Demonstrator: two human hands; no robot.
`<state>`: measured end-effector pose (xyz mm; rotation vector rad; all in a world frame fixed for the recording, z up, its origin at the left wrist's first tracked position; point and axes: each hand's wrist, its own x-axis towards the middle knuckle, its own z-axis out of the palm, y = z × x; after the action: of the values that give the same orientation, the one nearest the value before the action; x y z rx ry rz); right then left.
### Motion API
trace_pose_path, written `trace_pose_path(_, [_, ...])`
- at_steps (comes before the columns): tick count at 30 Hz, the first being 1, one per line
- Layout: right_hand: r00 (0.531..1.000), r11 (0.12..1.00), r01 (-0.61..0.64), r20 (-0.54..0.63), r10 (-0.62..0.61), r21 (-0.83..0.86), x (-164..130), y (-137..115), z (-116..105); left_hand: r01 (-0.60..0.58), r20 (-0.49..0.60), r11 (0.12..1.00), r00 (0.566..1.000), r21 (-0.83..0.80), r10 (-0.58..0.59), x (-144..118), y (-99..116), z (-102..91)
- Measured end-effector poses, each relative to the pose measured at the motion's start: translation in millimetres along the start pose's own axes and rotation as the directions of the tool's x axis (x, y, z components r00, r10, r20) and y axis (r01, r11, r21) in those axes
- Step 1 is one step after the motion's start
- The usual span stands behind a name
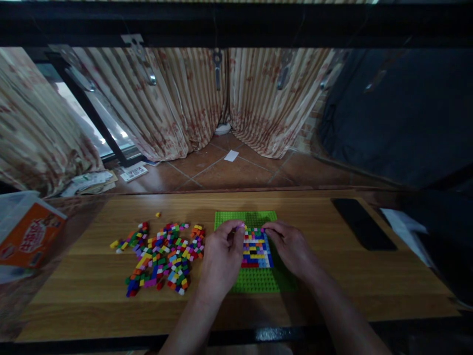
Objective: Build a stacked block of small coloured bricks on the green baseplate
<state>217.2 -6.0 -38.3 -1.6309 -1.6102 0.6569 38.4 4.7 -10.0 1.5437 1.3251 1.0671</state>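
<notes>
- While your left hand (pixel 221 254) and right hand (pixel 291 249) both rest over the green baseplate (pixel 258 281), their fingertips meet at the far edge of the brick mosaic (pixel 256 248), around its top row.
- Your left hand is curled with thumb and forefinger pinched together just at the mosaic's upper left corner; something small may sit between them, but you cannot tell from this view whether it is a brick.
- Your right hand is likewise half closed, fingertips pressing down near the mosaic's upper right edge; whether it holds anything is hidden.
- Done so far, as a judgement: several rows of coloured bricks are already seated in a block on the middle of the baseplate, with red along the near edge, blue and yellow above it, and mixed colours at the far edge.
- Left to do, as it appears: green studs show bare beyond the mosaic on the far side and on the near side, so much of the plate is uncovered.
- Your supply is far from spent: a loose pile of bricks (pixel 162 256) lies spread on the wooden table (pixel 332 286) just left of your left hand, with one yellow brick (pixel 158 215) lying apart beyond it.
- An orange box (pixel 29 236) stands at the far left, and a black phone (pixel 364 224) lies to the right, well apart from the plate.
</notes>
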Motion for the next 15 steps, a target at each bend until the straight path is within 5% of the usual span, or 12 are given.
trace_pose_path(6, [1.0, 1.0, 0.029, 0.004, -0.029, -0.011, -2.3, 2.5, -3.3, 0.033, 0.051, 0.997, 0.998, -0.069, -0.029, -1.6, -4.8, 2.0])
trace_pose_path(11, [0.976, 0.991, 0.134, -0.172, -0.137, -0.029, -8.4, -9.9, -6.8, 0.049, 0.067, 0.996, 0.997, -0.069, -0.044, -2.5, -2.9, 4.1])
trace_pose_path(15, [0.976, 0.981, 0.183, -0.135, -0.173, 0.069, -13.2, -26.1, -2.3, -0.002, 0.074, 0.994, 0.997, -0.109, 0.01, -2.8, -3.2, 7.6])
